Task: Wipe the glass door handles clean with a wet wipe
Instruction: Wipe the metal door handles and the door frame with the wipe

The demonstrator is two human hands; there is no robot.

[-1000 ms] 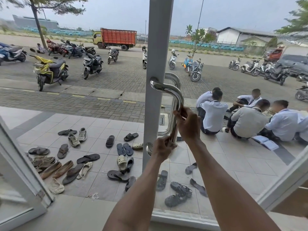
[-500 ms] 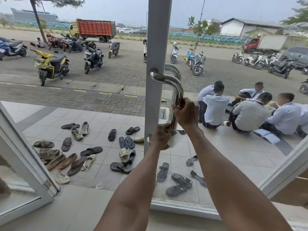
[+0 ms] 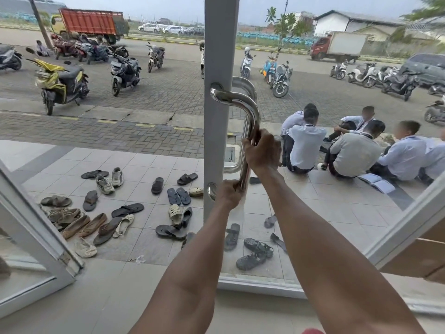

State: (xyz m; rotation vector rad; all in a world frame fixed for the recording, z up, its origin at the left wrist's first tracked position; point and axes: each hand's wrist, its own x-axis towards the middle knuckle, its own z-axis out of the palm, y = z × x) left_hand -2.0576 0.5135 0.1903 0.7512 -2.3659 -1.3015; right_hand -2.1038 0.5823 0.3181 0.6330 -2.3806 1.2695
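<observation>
Head view, left hand (image 3: 228, 192), right hand (image 3: 262, 150) grip handle (image 3: 250, 116) (lower bend covered)

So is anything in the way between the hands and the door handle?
Nothing visible. The right hand grips the steel door handle midway up its bar, the left hand grips near its lower end. No wipe shows.

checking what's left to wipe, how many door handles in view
2: the near handle, held by left hand and right hand; the outer handle behind it, partly hidden.
</observation>
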